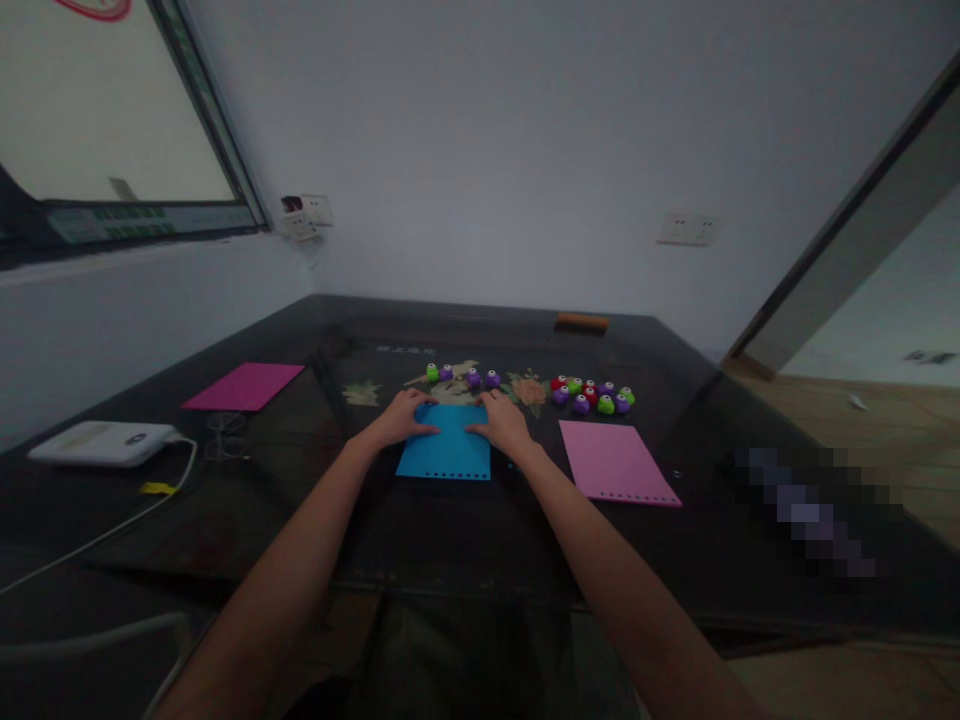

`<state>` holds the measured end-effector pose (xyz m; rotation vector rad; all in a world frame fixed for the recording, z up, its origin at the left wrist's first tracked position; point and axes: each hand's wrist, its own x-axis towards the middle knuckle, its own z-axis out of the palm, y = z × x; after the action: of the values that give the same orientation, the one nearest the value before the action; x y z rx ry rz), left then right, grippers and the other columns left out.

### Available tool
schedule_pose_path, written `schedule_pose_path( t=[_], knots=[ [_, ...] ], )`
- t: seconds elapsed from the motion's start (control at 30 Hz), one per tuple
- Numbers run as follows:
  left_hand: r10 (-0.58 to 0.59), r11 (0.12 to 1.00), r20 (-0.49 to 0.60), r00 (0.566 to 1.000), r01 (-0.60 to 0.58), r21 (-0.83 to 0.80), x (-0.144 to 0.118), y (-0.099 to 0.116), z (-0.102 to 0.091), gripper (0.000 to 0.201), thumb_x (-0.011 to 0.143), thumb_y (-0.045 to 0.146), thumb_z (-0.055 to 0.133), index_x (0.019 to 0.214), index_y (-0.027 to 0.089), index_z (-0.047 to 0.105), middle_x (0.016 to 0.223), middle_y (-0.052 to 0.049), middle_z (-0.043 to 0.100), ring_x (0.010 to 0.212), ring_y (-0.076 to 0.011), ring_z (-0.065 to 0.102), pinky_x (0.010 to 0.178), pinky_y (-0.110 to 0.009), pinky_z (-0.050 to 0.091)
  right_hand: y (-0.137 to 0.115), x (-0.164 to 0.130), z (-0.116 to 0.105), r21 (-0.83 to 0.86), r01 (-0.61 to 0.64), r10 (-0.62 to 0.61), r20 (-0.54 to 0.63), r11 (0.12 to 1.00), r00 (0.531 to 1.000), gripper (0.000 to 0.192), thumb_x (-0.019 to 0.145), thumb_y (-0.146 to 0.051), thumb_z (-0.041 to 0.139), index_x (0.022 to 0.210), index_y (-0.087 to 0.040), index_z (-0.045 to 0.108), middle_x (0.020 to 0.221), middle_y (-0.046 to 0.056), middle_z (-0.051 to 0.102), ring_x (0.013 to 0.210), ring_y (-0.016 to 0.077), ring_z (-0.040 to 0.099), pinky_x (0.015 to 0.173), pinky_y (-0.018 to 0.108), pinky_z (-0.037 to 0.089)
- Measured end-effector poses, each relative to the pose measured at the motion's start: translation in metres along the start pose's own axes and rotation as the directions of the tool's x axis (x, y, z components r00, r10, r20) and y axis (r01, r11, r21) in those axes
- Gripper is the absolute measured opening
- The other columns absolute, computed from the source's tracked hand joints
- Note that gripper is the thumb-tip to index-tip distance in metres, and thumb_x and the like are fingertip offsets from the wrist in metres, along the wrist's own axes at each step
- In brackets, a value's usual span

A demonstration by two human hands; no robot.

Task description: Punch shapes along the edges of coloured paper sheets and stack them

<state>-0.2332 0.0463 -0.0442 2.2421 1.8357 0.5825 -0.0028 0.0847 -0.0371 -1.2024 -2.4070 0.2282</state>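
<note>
A sheet of blue paper (448, 445) with a row of punched holes along its near edge lies on the dark table in front of me. My left hand (397, 420) rests at its upper left corner, thumb stretched inward over the sheet and fingers spread along the far edge. At the upper right corner my right hand (505, 422) mirrors it, thumb and fingers apart on the paper. Just beyond the fingertips stand a small green toy with an eye (432, 373) and several purple ones (473, 377).
To the right lies pink paper (619, 462), with a cluster of small red, green and purple toys (590, 395) behind it. On the left are magenta paper (246, 386), a clear stand (226, 440) and a white device (105, 444) with a cable. A brown bar (582, 322) lies near the wall.
</note>
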Motion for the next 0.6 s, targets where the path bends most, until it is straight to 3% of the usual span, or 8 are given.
schedule_pose_path(
  t=[0.17, 0.33, 0.6],
  knots=[
    [0.029, 1.0, -0.016, 0.999, -0.029, -0.005, 0.0004, 0.0027, -0.0012, 0.05, 0.063, 0.042, 0.067, 0.106, 0.019, 0.055, 0.108, -0.009, 0.054, 0.104, -0.0264, 0.047, 0.091, -0.041, 0.035, -0.0005, -0.0004, -0.0032, 0.041, -0.053, 0.054, -0.03, 0.998, 0.998, 0.025, 0.072, -0.024, 0.065, 0.095, -0.02, 0.055, 0.099, 0.004, 0.06, 0.093, 0.0195, 0.055, 0.072, 0.029, 0.041],
    [0.042, 0.999, -0.031, 0.999, -0.043, -0.007, 0.0009, 0.0029, -0.0016, 0.048, 0.062, 0.042, 0.068, 0.1, 0.016, 0.054, 0.104, -0.01, 0.056, 0.1, -0.0263, 0.049, 0.088, -0.039, 0.037, 0.0017, 0.0028, -0.0031, 0.071, -0.164, 0.167, -0.03, 0.984, 0.986, 0.014, 0.076, -0.027, 0.061, 0.089, -0.022, 0.06, 0.092, 0.005, 0.065, 0.088, 0.0203, 0.058, 0.071, 0.03, 0.041],
    [-0.018, 0.997, -0.055, 0.998, 0.013, -0.081, -0.0003, 0.0058, -0.003, 0.048, 0.062, 0.036, 0.068, 0.102, 0.016, 0.052, 0.104, -0.009, 0.057, 0.096, -0.025, 0.053, 0.083, -0.037, 0.04, 0.0037, 0.0034, -0.0023, 0.139, -0.179, 0.184, -0.027, 0.974, 0.983, 0.016, 0.077, -0.03, 0.06, 0.089, -0.022, 0.065, 0.09, 0.006, 0.066, 0.086, 0.0209, 0.059, 0.073, 0.031, 0.041]
  ],
)
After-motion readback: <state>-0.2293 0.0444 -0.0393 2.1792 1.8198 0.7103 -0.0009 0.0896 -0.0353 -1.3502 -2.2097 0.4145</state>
